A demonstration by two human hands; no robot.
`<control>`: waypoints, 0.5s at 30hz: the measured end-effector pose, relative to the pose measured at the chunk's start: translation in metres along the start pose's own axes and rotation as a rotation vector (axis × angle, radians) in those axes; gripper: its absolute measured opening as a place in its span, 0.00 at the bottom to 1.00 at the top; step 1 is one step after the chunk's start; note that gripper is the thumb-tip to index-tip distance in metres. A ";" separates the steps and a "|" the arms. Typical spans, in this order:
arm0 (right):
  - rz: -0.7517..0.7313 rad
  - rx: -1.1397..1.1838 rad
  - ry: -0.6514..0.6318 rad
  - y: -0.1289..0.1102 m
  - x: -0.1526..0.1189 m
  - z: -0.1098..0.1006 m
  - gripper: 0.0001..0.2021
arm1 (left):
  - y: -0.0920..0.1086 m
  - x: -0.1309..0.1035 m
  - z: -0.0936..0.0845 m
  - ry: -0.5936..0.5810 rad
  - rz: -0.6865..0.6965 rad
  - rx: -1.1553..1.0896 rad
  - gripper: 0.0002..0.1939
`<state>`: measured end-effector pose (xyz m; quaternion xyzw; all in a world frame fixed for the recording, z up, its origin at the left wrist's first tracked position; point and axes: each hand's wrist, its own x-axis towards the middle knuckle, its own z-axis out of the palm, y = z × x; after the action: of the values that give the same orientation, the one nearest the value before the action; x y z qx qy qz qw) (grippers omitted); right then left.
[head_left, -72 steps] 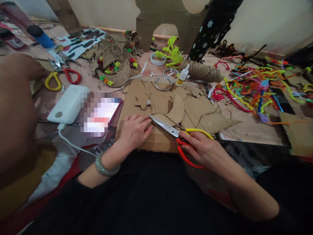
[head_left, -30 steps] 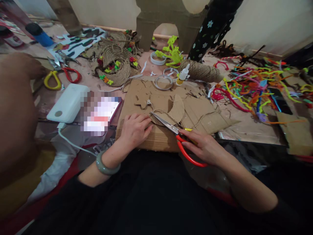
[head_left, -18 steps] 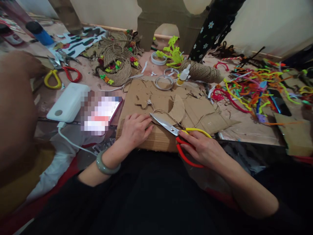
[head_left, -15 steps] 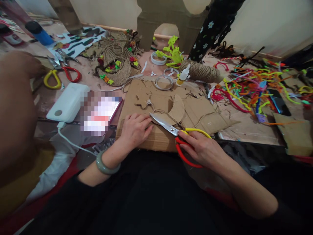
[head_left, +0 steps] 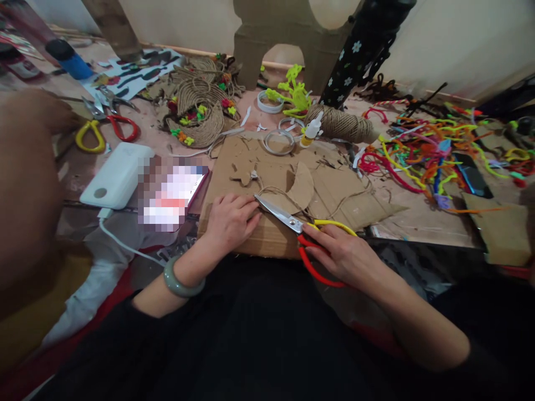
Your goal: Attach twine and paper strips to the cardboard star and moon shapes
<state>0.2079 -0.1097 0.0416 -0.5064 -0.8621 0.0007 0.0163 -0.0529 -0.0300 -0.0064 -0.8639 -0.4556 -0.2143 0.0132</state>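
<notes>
My right hand (head_left: 346, 250) is closed on the handles of scissors (head_left: 280, 214), one loop yellow and one red. Their blades look closed and point left over the cardboard (head_left: 242, 150), with the tip against my left fingertips. Fingers extended, my left hand (head_left: 232, 223) lies on the near part of that cardboard; its thumb is apart from the fingers, and what is under the fingertips is hidden. Just beyond the blades are a cardboard crescent (head_left: 304, 186), a small star-shaped cardboard piece (head_left: 241, 177) and a thin strand of twine (head_left: 276, 192).
To the left are a white power bank (head_left: 119, 175), a phone (head_left: 175, 195), other scissors (head_left: 92, 136) and another person's arm (head_left: 29, 178). Behind sit twine-wrapped crescents (head_left: 200, 111), a glue bottle (head_left: 311, 131) and a twine spool (head_left: 343, 123). Pipe cleaners (head_left: 434, 145) crowd the right.
Almost nothing differs. The scissors and my right hand sit very slightly further left; my left hand stays where it was. The view has shifted a little.
</notes>
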 end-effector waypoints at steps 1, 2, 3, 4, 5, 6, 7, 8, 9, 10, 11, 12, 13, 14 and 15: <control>-0.002 0.001 0.001 0.000 0.000 -0.001 0.21 | 0.000 0.000 0.000 -0.002 -0.001 0.000 0.12; -0.004 0.007 0.004 0.000 0.000 -0.002 0.21 | 0.000 0.000 0.000 -0.002 -0.001 0.001 0.12; -0.004 0.018 0.010 0.000 -0.001 -0.003 0.21 | 0.000 0.000 0.000 -0.002 0.001 0.002 0.12; -0.002 0.031 0.020 0.001 -0.002 -0.004 0.21 | 0.000 0.000 -0.001 -0.002 0.002 0.003 0.12; 0.001 0.042 0.029 0.001 -0.002 -0.004 0.21 | 0.000 0.001 -0.001 -0.005 0.001 0.004 0.11; 0.005 0.044 0.035 0.001 -0.003 -0.004 0.21 | 0.000 0.001 -0.001 -0.007 -0.001 0.005 0.11; 0.009 0.040 0.038 0.001 -0.003 -0.003 0.21 | 0.000 0.000 -0.001 -0.009 -0.003 0.005 0.11; 0.011 0.034 0.034 0.000 -0.004 -0.003 0.21 | 0.000 0.000 -0.001 -0.008 -0.005 0.005 0.11; 0.011 0.030 0.027 0.000 -0.004 -0.002 0.21 | 0.000 0.000 -0.001 -0.004 -0.005 0.003 0.11; 0.008 0.033 0.017 0.000 -0.005 -0.002 0.21 | 0.000 0.000 -0.001 0.001 -0.005 0.002 0.11; 0.006 0.049 0.011 0.000 -0.005 -0.002 0.21 | 0.000 0.000 0.000 0.003 -0.004 0.001 0.11; 0.007 0.079 0.009 0.000 -0.005 -0.002 0.21 | 0.000 0.000 0.000 0.004 -0.005 0.000 0.11; 0.013 0.115 0.013 0.001 -0.006 -0.004 0.20 | 0.000 0.000 0.000 0.002 -0.007 -0.002 0.11; 0.026 0.148 0.030 0.003 -0.006 -0.006 0.20 | 0.000 0.000 0.000 0.000 -0.009 -0.003 0.11; 0.046 0.176 0.054 0.006 -0.007 -0.008 0.19 | 0.000 0.000 0.000 -0.004 -0.010 -0.006 0.11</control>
<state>0.2170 -0.1130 0.0491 -0.5225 -0.8462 0.0631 0.0838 -0.0528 -0.0304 -0.0062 -0.8620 -0.4593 -0.2142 0.0086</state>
